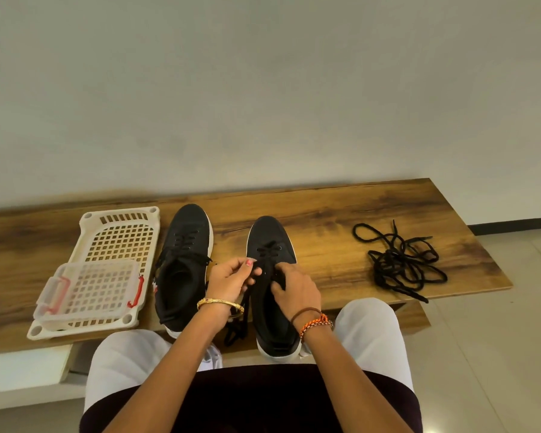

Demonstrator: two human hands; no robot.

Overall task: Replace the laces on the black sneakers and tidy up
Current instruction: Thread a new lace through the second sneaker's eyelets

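Left hand and right hand pinch lace on right sneaker; heel overhangs table edge.

A long wood-grain counter stands against a plain pale wall. Glossy beige floor tiles lie to the right, edged by a dark skirting strip.

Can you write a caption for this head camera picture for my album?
Both hands, left hand and right hand, thread a lace on the right sneaker; loose laces lie aside.
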